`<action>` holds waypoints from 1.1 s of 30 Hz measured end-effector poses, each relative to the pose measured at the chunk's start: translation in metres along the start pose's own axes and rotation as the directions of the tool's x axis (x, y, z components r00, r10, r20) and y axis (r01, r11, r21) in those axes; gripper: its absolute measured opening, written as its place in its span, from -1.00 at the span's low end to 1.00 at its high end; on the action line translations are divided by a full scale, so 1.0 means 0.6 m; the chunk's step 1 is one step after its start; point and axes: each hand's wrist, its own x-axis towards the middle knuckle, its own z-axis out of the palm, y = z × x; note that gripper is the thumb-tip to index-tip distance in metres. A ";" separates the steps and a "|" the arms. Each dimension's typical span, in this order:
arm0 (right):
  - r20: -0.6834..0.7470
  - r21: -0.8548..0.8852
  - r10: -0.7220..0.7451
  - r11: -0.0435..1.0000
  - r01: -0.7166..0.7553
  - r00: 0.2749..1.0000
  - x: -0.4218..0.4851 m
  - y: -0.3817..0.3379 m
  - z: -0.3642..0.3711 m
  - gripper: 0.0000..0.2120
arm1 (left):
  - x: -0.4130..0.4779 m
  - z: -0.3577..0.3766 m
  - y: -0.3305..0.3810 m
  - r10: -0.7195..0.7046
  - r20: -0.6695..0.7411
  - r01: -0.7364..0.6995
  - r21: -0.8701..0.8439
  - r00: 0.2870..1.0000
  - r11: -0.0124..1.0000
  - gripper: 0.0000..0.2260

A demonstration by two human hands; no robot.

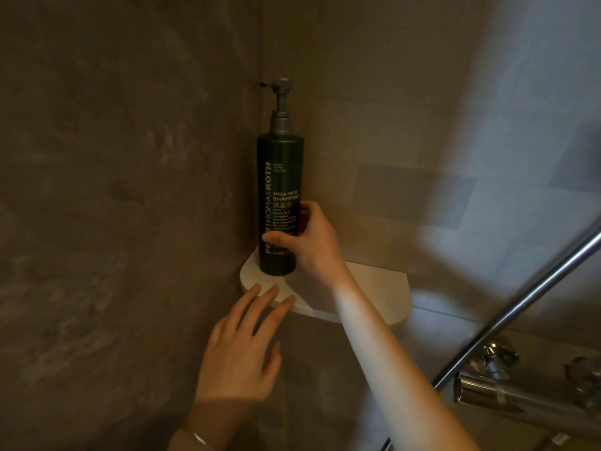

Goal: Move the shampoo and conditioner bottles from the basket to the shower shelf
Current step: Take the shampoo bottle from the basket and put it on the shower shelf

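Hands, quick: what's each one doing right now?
Left hand: open, fingers spread, tips at the shelf edge, holding nothing.
Right hand: closed around the shampoo bottle, upright on the shelf.

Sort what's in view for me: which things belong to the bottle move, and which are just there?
Part of the job:
shampoo bottle, upright in the corner
white corner shelf under it
right hand, gripping the bottle low down
left hand, open, fingertips at the shelf edge

Just there:
metal shower rail
chrome tap fitting
bracelet
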 end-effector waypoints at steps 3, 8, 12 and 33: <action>-0.040 -0.001 -0.002 1.000 0.002 0.999 0.002 0.002 0.006 -0.35 | 0.000 0.002 -0.001 -0.002 0.006 0.002 -0.001 1.000 1.000 -0.45; -0.012 0.019 0.013 1.000 -0.013 1.000 -0.002 -0.001 0.005 -0.36 | -0.002 0.011 0.002 -0.002 -0.005 0.002 -0.045 1.000 0.999 -0.35; 0.028 0.048 0.051 0.997 -0.052 0.998 -0.021 0.001 -0.009 -0.38 | -0.007 0.010 0.007 -0.024 0.020 0.025 -0.046 1.000 0.999 -0.20; -0.030 -0.538 -0.248 0.821 0.193 0.968 -0.365 0.069 -0.128 -0.51 | -0.114 -0.050 0.070 0.129 0.053 -0.129 -0.002 0.990 0.992 -0.53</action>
